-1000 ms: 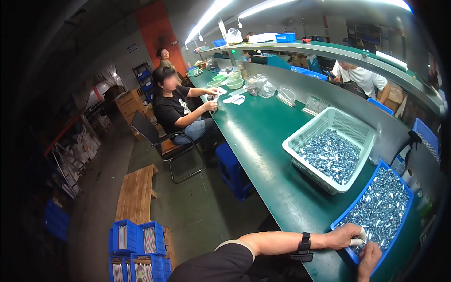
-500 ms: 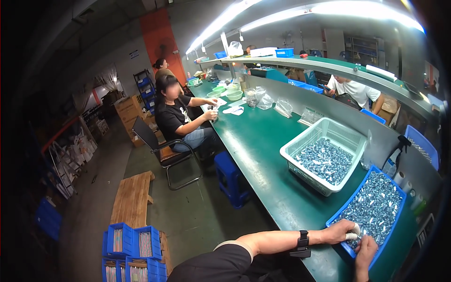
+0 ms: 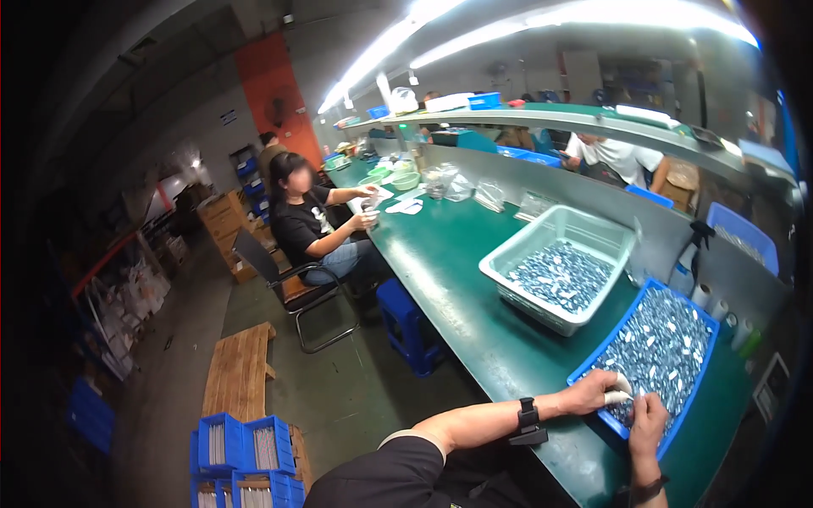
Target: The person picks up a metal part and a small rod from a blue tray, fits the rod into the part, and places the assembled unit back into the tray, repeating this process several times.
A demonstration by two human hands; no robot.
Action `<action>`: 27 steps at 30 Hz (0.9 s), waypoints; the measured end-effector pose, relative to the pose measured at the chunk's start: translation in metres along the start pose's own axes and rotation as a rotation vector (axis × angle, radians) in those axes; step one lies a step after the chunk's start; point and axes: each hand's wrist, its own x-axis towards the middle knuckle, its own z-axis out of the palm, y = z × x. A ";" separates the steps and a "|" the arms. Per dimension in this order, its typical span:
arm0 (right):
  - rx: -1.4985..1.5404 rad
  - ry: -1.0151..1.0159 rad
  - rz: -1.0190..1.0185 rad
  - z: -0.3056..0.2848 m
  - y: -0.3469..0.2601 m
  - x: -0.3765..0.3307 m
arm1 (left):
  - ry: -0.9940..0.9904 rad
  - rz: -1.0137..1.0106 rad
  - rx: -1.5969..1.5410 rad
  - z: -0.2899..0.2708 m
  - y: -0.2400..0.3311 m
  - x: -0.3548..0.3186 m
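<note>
Over the near edge of a blue tray (image 3: 590,372), my left hand (image 3: 594,393) bends its fingers inward; white covers (image 3: 620,391) sheathe some fingertips. My right hand (image 3: 648,427) faces it closely, thumb and fingers pinched together. What either hand pinches is too small and blurred to make out. Small shiny metal parts (image 3: 665,339) fill the tray beneath both hands. Beyond it on the green bench stands a pale plastic basket (image 3: 542,306), holding more such parts (image 3: 561,275).
A grey partition and shelf (image 3: 542,114) bound the green bench (image 3: 457,262). A spray bottle (image 3: 688,258) and rolls stand behind the tray. Farther left a co-worker (image 3: 296,212) sits at the bench, near a blue stool (image 3: 402,326). Stacked blue bins (image 3: 222,440) stand at lower left.
The view has shifted, so bench, basket and tray appear further left and slightly higher. Both hands stay close together at the tray's near edge, and more of my right wrist shows.
</note>
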 end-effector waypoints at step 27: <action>0.112 -0.039 0.092 -0.002 -0.018 0.008 | 0.194 0.213 1.149 -0.153 0.018 0.051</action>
